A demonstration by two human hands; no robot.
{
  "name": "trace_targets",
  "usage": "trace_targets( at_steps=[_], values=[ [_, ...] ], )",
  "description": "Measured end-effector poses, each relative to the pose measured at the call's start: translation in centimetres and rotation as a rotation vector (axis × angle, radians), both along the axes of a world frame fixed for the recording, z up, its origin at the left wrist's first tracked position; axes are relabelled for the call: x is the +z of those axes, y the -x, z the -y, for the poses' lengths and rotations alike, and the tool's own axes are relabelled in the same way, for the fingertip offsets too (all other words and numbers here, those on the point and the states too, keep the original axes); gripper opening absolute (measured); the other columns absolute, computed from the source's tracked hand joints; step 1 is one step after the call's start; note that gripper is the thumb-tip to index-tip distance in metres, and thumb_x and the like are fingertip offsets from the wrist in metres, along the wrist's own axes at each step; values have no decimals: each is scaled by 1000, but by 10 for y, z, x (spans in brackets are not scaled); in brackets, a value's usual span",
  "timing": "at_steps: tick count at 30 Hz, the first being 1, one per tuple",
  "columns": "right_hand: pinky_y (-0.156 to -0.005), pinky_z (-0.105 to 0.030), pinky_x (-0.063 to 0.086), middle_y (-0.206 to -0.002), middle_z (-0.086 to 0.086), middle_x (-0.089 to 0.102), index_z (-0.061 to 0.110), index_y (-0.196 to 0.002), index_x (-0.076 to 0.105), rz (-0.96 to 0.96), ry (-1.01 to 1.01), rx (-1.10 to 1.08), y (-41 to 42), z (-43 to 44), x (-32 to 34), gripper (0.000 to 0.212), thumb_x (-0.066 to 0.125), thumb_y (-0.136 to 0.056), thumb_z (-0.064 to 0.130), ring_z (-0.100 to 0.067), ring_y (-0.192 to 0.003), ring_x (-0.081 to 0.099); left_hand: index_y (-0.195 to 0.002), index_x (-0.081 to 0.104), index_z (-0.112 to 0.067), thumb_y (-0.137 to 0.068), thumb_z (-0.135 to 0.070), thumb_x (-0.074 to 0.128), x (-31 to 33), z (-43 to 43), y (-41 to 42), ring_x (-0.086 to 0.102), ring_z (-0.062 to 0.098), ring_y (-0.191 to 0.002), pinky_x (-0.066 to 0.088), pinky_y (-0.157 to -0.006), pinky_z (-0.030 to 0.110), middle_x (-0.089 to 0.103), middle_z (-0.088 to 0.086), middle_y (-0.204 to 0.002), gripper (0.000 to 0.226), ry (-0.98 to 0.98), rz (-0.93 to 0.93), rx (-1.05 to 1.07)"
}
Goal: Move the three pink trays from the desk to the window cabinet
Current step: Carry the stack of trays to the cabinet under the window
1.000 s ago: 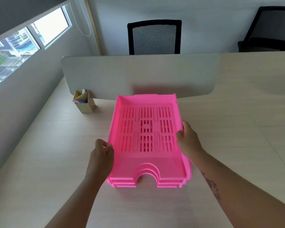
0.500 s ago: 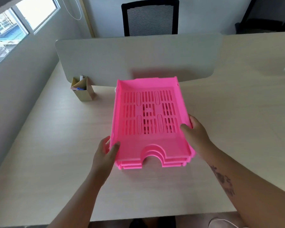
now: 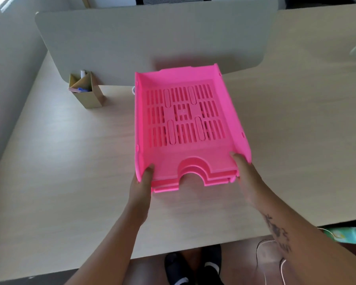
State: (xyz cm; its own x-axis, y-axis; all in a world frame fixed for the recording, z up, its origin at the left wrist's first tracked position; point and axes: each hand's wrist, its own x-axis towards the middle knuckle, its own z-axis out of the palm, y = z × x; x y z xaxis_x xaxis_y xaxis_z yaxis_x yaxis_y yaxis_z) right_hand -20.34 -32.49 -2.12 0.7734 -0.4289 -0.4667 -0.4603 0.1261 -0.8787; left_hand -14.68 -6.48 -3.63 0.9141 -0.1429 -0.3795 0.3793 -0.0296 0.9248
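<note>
Since the earlier frames both hands have slid back along the sides of the stack of pink trays (image 3: pixel 185 128) to its near corners, and the stack has come toward the near edge of the table (image 3: pixel 70 161), its near end seemingly lifted a little.

The left hand (image 3: pixel 141 186) is closed on the near left corner, thumb on top of the side wall and fingers hidden beneath. The right hand (image 3: pixel 245 177) clasps the near right corner the same way, fingertips curled over the rim. Three nested layers show at the curved front cut-out, slightly staggered, so the stack is not perfectly squared.

The stack sits near the middle of the table, in front of the grey divider panel (image 3: pixel 152 38), with a cardboard pen holder (image 3: pixel 88 93) well apart toward the far left corner.

The step in hand looks like the lift. To do it well, the fingers should reach under the lowest tray, not only the upper ones, or the bottom tray may drop away as the stack rises. Holding only the near end leaves the far end heavy; keeping the stack level, or moving the grip nearer the middle of the sides, would steady it. Pressing inward lightly keeps the layers from sliding.

No brand, label or writing is readable on the trays or the holder.
</note>
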Motion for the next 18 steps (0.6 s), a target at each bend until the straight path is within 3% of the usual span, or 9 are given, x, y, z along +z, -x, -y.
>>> trace_targets(
  at_steps=[2, 6, 11, 18],
  values=[
    [-79, -39, 51, -97, -6, 71, 25, -110, 60, 17, -75, -57, -2, -5, -6, 22, 49, -96, 37, -28, -97, 65, -132, 51, -19, -83, -50, 50, -3, 2, -1, 71, 13, -95, 53, -81, 30, 72, 8, -112, 58, 36, -15, 1],
    [-100, -54, 47, -102, -9, 73, 27, -109, 62, 31, -114, -51, -3, -8, -7, 22, 50, -94, 39, -31, -101, 67, -129, 55, -16, -83, -48, 51, 0, 3, -5, 71, 21, -96, 52, -86, 38, 73, 11, -109, 56, 80, -55, 58],
    [-100, -59, 46, -110, -16, 73, 24, -120, 62, 87, -131, -23, -4, -4, 12, 36, 53, -91, 42, -34, -102, 70, -127, 59, -15, -82, -51, 51, 19, 3, 3, 69, 29, -102, 52, -86, 42, 74, 11, -110, 58, 84, -82, 105],
    [-96, -60, 49, -110, -14, 74, 21, -127, 60, 201, -147, 173, -9, -6, 51, 38, 47, -95, 38, -33, -99, 71, -125, 60, -14, -81, -50, 53, 67, -4, 32, 69, 31, -100, 52, -85, 41, 75, 13, -108, 57, 92, 20, 255]
  ],
)
